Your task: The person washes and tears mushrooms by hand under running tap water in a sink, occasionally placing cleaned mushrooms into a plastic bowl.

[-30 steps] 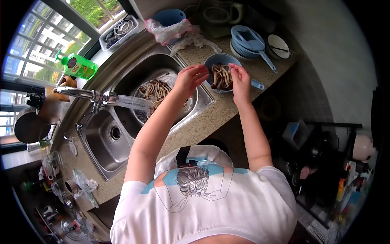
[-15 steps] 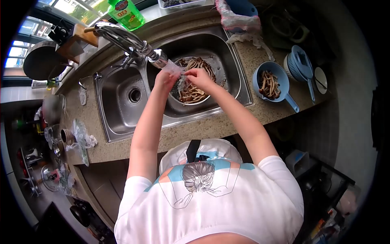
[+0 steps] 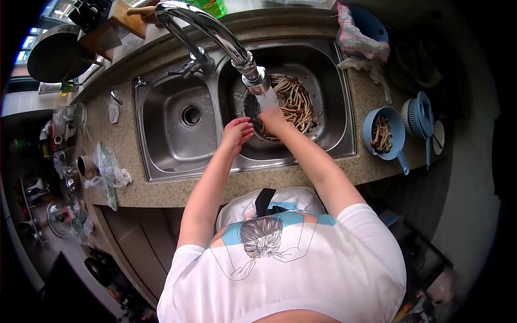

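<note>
Brown, long-stemmed mushrooms [image 3: 297, 102] lie in a round basin of water [image 3: 249, 107] in the right sink bowl [image 3: 336, 102]. Water pours from the chrome tap [image 3: 255, 79] into the basin. My right hand [image 3: 273, 120] is in the stream over the basin's near side; its fingers are hidden by the water and the hand itself. Beside the basin's left rim, my left hand [image 3: 238, 133] is empty, its fingers apart and pointing right.
More mushrooms [image 3: 382, 134] sit in a blue handled strainer [image 3: 397, 141] on the right counter, next to another blue basket [image 3: 424, 116]. The left sink bowl [image 3: 167, 124] has a drain. Plastic bags [image 3: 109, 168] lie on the left counter. A pink-edged bag [image 3: 362, 46] stands behind.
My left hand has left the water stream, moving back from the tap with its fingers spreading. My right hand has moved down into the stream. The view has shifted, showing things farther right.
</note>
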Available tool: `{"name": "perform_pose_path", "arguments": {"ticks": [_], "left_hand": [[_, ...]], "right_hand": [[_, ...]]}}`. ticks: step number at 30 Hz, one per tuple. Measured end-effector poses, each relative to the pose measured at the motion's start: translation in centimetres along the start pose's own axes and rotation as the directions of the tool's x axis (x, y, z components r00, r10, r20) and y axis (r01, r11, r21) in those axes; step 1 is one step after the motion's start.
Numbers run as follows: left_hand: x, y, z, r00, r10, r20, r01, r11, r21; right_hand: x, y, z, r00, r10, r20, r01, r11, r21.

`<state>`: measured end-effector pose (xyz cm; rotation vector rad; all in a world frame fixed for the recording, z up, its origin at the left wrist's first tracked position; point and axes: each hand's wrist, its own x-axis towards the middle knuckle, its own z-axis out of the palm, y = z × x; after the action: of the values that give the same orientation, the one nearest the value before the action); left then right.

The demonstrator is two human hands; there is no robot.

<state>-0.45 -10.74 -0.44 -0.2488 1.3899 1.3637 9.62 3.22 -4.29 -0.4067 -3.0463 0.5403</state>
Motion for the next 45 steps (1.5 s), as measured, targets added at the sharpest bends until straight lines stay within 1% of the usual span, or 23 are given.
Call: {"name": "perform_pose_path", "arguments": {"ticks": [3,5,6,8,9,11,12,13,16,18,19,21,22,23,24,25,26,33,35,39,42,44,45], "left_hand": [[0.6,0.4,-0.1,1.000,0.015,0.028,-0.015,1.000,0.025],[1.5,0.8,0.0,0.997,0.073,0.019,-0.075,0.988,0.135],[2.1,0.8,0.1,0.997,0.069,0.021,-0.071,0.989,0.129],[3.3,0.9,0.6,0.997,0.037,0.064,-0.053,0.965,0.258],[3.4,1.2,1.2,0.997,0.035,0.068,-0.052,0.965,0.257],[3.4,1.5,2.7,0.984,0.021,0.179,-0.097,0.899,0.427],[1.2,3.0,4.3,0.980,-0.035,0.196,-0.041,0.927,0.373],[0.9,3.2,4.6,0.980,-0.038,0.197,-0.040,0.925,0.378],[0.5,3.7,5.1,0.927,-0.154,0.342,0.032,0.941,0.336],[0.1,4.2,4.8,0.894,-0.080,0.440,-0.147,0.877,0.457],[0.2,4.4,4.6,0.894,-0.081,0.441,-0.149,0.874,0.463],[0.5,4.9,4.3,0.868,-0.021,0.497,-0.246,0.850,0.466],[0.4,5.2,4.0,0.878,-0.022,0.478,-0.196,0.894,0.402],[0.3,5.3,3.8,0.877,-0.020,0.479,-0.200,0.893,0.403],[-0.1,5.6,3.7,0.863,0.002,0.505,-0.176,0.938,0.298],[-0.4,5.8,3.7,0.849,0.025,0.527,-0.146,0.971,0.188],[-0.8,6.0,3.5,0.834,0.020,0.551,-0.147,0.971,0.187],[-1.8,5.9,3.1,0.856,0.022,0.517,-0.137,0.973,0.185],[-2.2,6.0,3.5,0.846,0.091,0.526,-0.217,0.959,0.184],[-2.3,6.2,4.3,0.875,0.132,0.465,-0.251,0.947,0.203],[-2.2,6.8,4.8,0.868,0.162,0.469,-0.335,0.889,0.312],[-2.7,7.5,5.5,0.891,0.159,0.425,-0.378,0.778,0.501],[-2.4,7.4,5.5,0.891,0.157,0.426,-0.378,0.777,0.504]], "right_hand": [[0.2,0.4,-1.1,0.998,-0.067,-0.016,0.068,0.997,0.034],[0.3,0.7,-1.5,0.992,-0.054,-0.117,0.082,0.965,0.249],[-0.1,0.4,-2.3,0.992,-0.054,-0.110,0.080,0.966,0.246],[-1.1,-0.6,-4.6,0.929,-0.086,-0.360,0.198,0.937,0.287],[-1.5,-0.9,-5.2,0.930,-0.084,-0.358,0.194,0.939,0.284],[-2.1,-1.5,-6.0,0.885,-0.136,-0.445,0.241,0.952,0.190],[-2.4,-1.6,-6.3,0.891,-0.147,-0.430,0.238,0.957,0.165],[-2.6,-1.6,-6.5,0.891,-0.142,-0.432,0.233,0.958,0.166],[-2.8,-1.2,-6.8,0.861,-0.082,-0.503,0.211,0.956,0.205],[-2.7,-0.8,-6.9,0.869,0.066,-0.490,0.109,0.941,0.320],[-2.6,-0.5,-6.8,0.866,0.070,-0.495,0.107,0.941,0.321],[-2.1,0.4,-5.9,0.892,0.364,-0.266,-0.056,0.675,0.735],[-1.7,1.0,-5.3,0.904,0.365,-0.224,-0.035,0.585,0.810],[-1.9,1.7,-4.8,0.903,0.365,-0.228,-0.032,0.586,0.810],[-2.0,1.8,-5.7,0.915,0.403,-0.017,-0.092,0.250,0.964],[-2.1,1.8,-6.5,0.912,0.360,0.195,-0.162,-0.119,0.980],[-2.2,1.6,-7.1,0.912,0.341,0.228,-0.183,-0.160,0.970],[-2.1,0.5,-8.8,0.924,0.304,0.231,-0.192,-0.154,0.969],[-2.1,0.2,-9.5,0.921,0.329,0.210,-0.223,0.000,0.975],[-1.8,0.5,-9.5,0.911,0.363,0.198,-0.230,0.045,0.972],[-1.8,0.6,-9.8,0.917,0.353,0.189,-0.241,0.110,0.964],[-1.7,0.4,-10.1,0.915,0.359,0.184,-0.253,0.158,0.954],[-1.6,0.5,-9.9,0.915,0.360,0.182,-0.252,0.156,0.955]]}}
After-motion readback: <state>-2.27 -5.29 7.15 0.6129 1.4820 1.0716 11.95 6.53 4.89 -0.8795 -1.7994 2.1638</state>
